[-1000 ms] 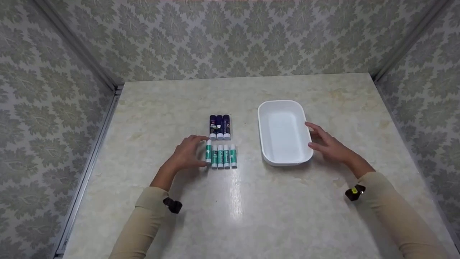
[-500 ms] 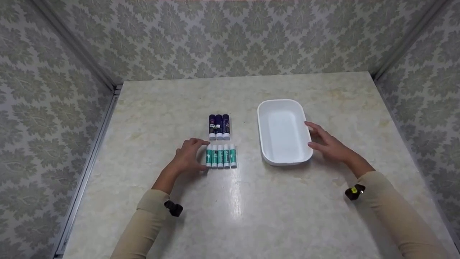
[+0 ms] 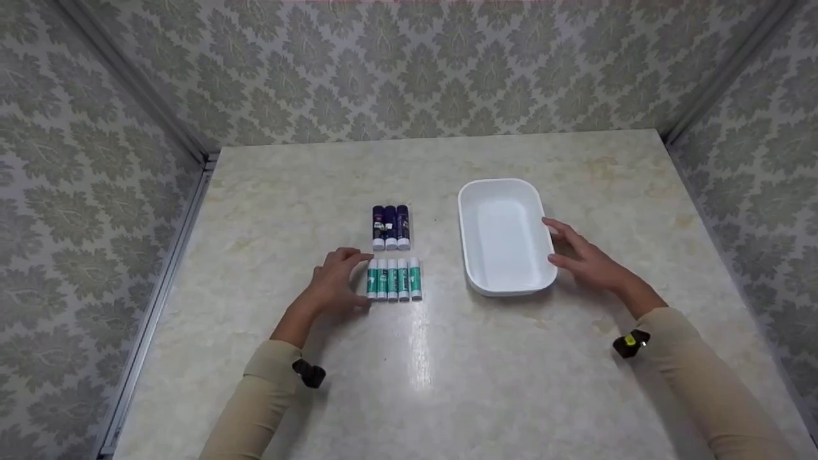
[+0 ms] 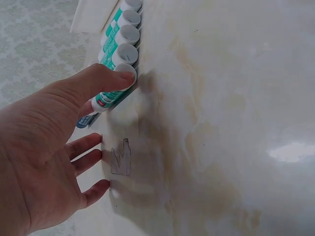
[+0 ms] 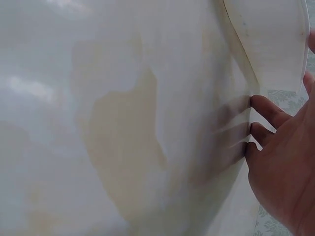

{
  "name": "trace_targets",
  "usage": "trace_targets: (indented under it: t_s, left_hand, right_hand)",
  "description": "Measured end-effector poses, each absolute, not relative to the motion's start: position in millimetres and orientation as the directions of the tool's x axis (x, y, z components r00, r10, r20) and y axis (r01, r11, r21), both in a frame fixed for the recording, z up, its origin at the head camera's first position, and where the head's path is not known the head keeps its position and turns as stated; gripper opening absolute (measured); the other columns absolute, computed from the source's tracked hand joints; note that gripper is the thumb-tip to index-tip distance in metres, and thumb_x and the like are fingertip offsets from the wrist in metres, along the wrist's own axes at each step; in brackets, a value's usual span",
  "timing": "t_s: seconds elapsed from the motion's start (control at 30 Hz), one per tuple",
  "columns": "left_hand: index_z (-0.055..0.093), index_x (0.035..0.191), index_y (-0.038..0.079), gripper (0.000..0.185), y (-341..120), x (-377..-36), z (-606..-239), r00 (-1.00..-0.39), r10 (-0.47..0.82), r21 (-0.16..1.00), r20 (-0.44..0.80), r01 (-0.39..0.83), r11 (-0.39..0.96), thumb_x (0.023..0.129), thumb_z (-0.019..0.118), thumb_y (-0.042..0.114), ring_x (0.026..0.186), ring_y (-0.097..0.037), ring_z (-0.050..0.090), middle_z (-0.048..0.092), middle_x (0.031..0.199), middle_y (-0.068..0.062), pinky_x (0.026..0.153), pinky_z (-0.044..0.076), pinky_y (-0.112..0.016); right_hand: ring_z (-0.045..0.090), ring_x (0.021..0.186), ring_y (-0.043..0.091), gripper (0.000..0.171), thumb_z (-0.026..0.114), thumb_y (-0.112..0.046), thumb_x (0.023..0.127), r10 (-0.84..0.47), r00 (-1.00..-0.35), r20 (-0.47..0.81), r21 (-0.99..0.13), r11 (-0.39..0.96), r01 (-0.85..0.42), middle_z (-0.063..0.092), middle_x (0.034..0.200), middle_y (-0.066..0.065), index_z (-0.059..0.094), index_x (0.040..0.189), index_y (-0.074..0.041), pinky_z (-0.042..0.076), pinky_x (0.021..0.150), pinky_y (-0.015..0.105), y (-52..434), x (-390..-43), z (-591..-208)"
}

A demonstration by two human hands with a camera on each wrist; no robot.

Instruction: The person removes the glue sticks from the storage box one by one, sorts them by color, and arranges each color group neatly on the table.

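Observation:
Several green-and-white glue sticks (image 3: pixel 393 279) lie side by side in a row on the marble-look table, with three purple glue sticks (image 3: pixel 390 226) in a row just beyond them. My left hand (image 3: pixel 335 281) rests at the left end of the green row. Its thumb lies on the cap of the nearest green stick (image 4: pixel 110 91), and its fingers (image 4: pixel 86 145) are spread and relaxed. To the right stands an empty white tray (image 3: pixel 505 183). My right hand (image 3: pixel 585 259) lies flat beside it, its fingertips (image 5: pixel 263 105) against the right wall of the tray (image 5: pixel 270 39).
The table (image 3: pixel 447 377) stands in a booth with patterned wallpaper on three sides. A metal rail (image 3: pixel 160 300) runs along the left edge. A small black device is strapped to each wrist.
The leftmost green stick, which stuck out beyond the row a second ago, now lies level with the others. My left hand slid slightly nearer. The right hand has stayed at the tray.

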State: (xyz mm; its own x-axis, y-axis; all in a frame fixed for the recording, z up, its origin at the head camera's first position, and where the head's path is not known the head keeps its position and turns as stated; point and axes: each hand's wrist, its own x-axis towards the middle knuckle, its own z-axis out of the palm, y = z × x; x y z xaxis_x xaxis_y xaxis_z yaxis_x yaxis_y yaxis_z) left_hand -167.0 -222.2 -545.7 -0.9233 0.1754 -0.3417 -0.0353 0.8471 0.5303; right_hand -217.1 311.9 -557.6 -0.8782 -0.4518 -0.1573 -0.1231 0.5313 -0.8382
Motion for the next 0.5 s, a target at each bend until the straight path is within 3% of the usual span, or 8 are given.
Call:
trace_targets:
  t_s: [0.33, 0.43, 0.47, 0.5]
  left_hand:
    - [0.041, 0.175, 0.031, 0.107, -231.0, -164.3, -542.5, -0.899, 0.244, 0.559, -0.365, -0.002, 0.829, 0.086, 0.099, 0.024, 0.172, -0.042, 0.027, 0.028, 0.185, -0.016, 0.139, 0.025, -0.072]
    - [0.038, 0.177, 0.025, 0.107, -242.2, -164.1, -539.1, -0.88, 0.317, 0.616, -0.354, 0.036, 0.787, 0.088, 0.097, 0.026, 0.172, -0.046, 0.028, 0.028, 0.185, -0.02, 0.138, 0.029, -0.072]
    - [0.038, 0.177, 0.022, 0.106, -246.2, -164.8, -537.4, -0.878, 0.333, 0.635, -0.344, 0.043, 0.771, 0.089, 0.096, 0.027, 0.171, -0.047, 0.029, 0.03, 0.184, -0.021, 0.137, 0.03, -0.072]
    - [0.037, 0.177, 0.02, 0.105, -250.5, -165.5, -535.0, -0.877, 0.342, 0.65, -0.338, 0.046, 0.759, 0.09, 0.095, 0.029, 0.171, -0.048, 0.03, 0.031, 0.183, -0.022, 0.136, 0.032, -0.072]
  right_hand:
    - [0.035, 0.17, 0.049, 0.076, 0.06, -0.029, 0.118, -0.445, -0.882, -0.153, -0.843, 0.524, -0.118, 0.039, 0.18, 0.025, 0.019, 0.182, -0.028, 0.025, 0.135, 0.075, 314.9, -217.0, -557.6]
    - [0.035, 0.17, 0.05, 0.073, 0.058, -0.027, 0.119, -0.43, -0.891, -0.142, -0.846, 0.52, -0.116, 0.041, 0.179, 0.026, 0.022, 0.182, -0.027, 0.027, 0.135, 0.075, 318.8, -216.4, -556.4]
    - [0.035, 0.17, 0.049, 0.071, 0.058, -0.025, 0.119, -0.423, -0.896, -0.134, -0.845, 0.521, -0.12, 0.042, 0.178, 0.026, 0.024, 0.181, -0.025, 0.032, 0.136, 0.066, 320.7, -216.6, -555.2]
    - [0.036, 0.169, 0.05, 0.07, 0.058, -0.024, 0.119, -0.417, -0.9, -0.13, -0.841, 0.527, -0.123, 0.043, 0.178, 0.026, 0.027, 0.181, -0.023, 0.033, 0.136, 0.066, 322.9, -217.1, -553.4]
